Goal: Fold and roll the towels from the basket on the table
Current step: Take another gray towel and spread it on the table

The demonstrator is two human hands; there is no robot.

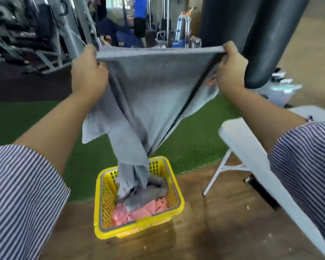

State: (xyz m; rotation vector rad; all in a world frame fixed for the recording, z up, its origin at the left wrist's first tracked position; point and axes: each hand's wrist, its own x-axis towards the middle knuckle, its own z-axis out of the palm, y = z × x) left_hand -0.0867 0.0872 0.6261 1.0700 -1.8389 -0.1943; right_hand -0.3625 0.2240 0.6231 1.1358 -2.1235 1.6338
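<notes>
Above the yellow basket point(139, 211), the left hand point(87, 72) and right hand point(230, 69) each pinch a top corner of the soft, limp grey towel point(154, 87), its twisted tail trailing inside.

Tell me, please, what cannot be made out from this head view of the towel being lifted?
- Gray towel: its lower end is twisted, length unclear.
- Yellow basket: contents below the pink cloth hidden.
- White table: top cut off by the right edge.
- Background gym equipment: blurred.
</notes>
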